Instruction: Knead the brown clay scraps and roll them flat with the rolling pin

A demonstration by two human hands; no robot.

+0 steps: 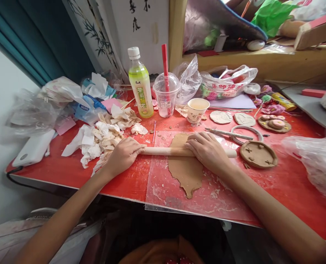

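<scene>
A wooden rolling pin (163, 151) lies across a flat brown sheet of clay (186, 174) on a clear plastic mat (161, 190). My left hand (126, 154) is closed around the pin's left end. Over its right part, my right hand (205, 148) has its fingers curved across the pin, near the clay's right edge. The clay is ragged at its lower end, narrowing to a small tip toward me. Right of the pin sits a round clay dish (258, 156) with small pieces in it. Behind the pin are a pointed tool (230, 134) and a pale ring (244, 127).
Crumpled tissues (101, 141) and a white power bank (33, 148) lie left. Behind stand a drink bottle (141, 90), a lidded plastic cup (165, 91) and a paper cup (197, 112) holding liquid. Clay discs (220, 117) lie beyond my right hand; a plastic bag (317, 161) is at right.
</scene>
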